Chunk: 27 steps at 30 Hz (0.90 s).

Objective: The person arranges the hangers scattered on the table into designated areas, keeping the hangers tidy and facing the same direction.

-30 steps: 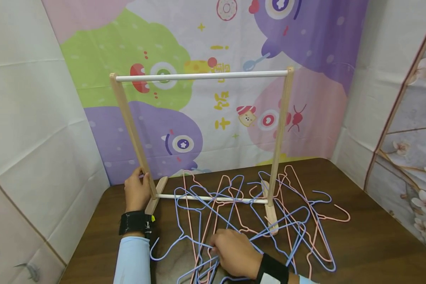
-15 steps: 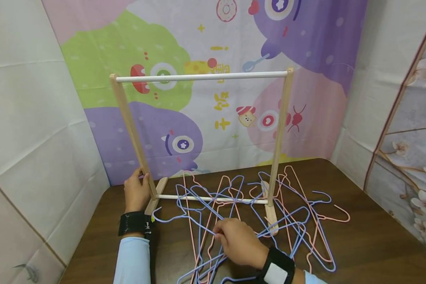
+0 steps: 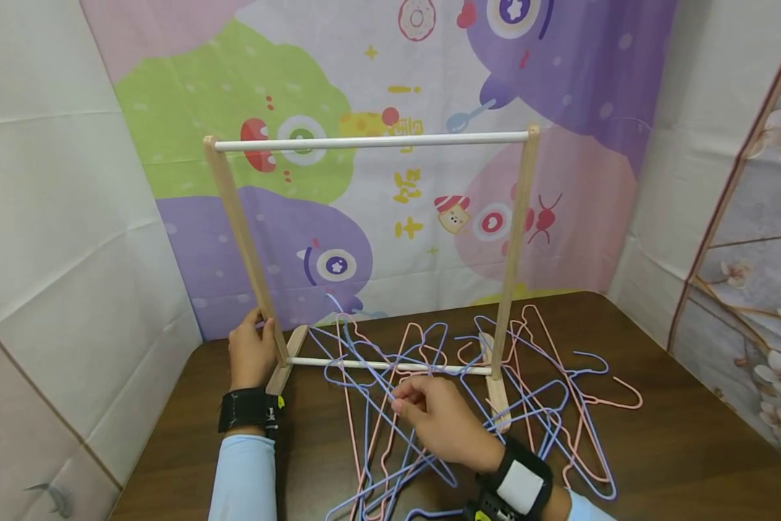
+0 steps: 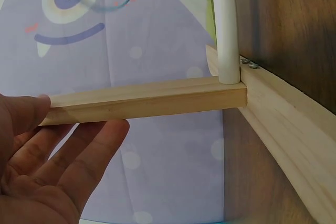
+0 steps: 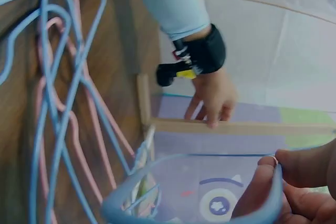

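A small rack with wooden posts and a white top bar [image 3: 370, 142] stands on the table. My left hand [image 3: 250, 354] holds the lower part of its left post [image 4: 147, 100], thumb on one side and fingers on the other. My right hand [image 3: 438, 416] pinches a blue clothes hanger [image 5: 116, 207] between thumb and fingers, in front of the rack's lower bar [image 3: 364, 364]. The held hanger's hook points up toward the back. Several other blue and pink hangers [image 3: 588, 434] lie tangled beneath and to the right of this hand.
The brown table [image 3: 664, 405] has a cartoon-printed cloth [image 3: 403, 282] hanging behind it. White cloth panels stand on both sides. The hangers spread around the rack's right foot [image 3: 497, 405], some overlapping the lower bar.
My right hand has moved up and away from me with the blue hanger, whose hook has swung from the left side to pointing up at the back. My left hand stays on the post.
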Motion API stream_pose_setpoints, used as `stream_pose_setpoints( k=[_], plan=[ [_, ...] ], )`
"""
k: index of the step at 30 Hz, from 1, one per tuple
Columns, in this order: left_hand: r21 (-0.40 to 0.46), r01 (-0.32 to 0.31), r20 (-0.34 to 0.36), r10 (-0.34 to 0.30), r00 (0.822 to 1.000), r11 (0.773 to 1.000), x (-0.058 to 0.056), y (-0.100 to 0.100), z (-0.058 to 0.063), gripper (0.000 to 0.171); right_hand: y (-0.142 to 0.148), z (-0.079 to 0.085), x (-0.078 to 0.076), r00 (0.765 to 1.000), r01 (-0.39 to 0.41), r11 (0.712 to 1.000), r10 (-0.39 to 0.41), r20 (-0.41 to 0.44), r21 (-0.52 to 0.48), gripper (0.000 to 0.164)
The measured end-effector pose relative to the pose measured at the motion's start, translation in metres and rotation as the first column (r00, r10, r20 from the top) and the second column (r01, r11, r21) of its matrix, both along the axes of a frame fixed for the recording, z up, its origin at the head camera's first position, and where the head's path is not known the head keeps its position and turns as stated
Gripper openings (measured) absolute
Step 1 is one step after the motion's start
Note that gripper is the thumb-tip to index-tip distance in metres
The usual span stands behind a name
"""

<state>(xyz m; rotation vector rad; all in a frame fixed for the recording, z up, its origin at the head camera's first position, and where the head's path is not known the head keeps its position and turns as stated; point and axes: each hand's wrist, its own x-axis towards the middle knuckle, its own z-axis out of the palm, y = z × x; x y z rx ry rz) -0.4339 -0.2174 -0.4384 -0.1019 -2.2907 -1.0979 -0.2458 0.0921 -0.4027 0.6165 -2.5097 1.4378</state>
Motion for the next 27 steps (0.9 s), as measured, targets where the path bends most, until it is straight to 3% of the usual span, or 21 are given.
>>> stream_pose_setpoints(
  k=[9,14,20,27],
  plan=[
    [0.01,0.021,-0.004,-0.021,1.0,1.0,-0.004,0.0,-0.002,0.032,0.006,0.024,0.006,0.995,0.093,0.993,-0.09,0.044,-0.071,0.007],
    [0.004,0.011,0.014,-0.011,1.0,1.0,-0.004,-0.003,-0.001,0.033,0.011,0.037,0.007,0.988,0.131,0.974,-0.114,0.101,-0.186,0.008],
    [0.016,0.019,0.018,-0.019,1.0,1.0,-0.004,-0.003,0.003,0.032,0.021,0.053,0.007,0.975,0.221,0.944,-0.213,0.058,-0.244,0.009],
    [0.035,0.032,0.037,-0.033,0.999,0.999,-0.001,0.001,0.001,0.033,0.035,0.073,0.007,0.965,0.261,0.91,-0.258,0.051,-0.322,0.014]
  ],
)
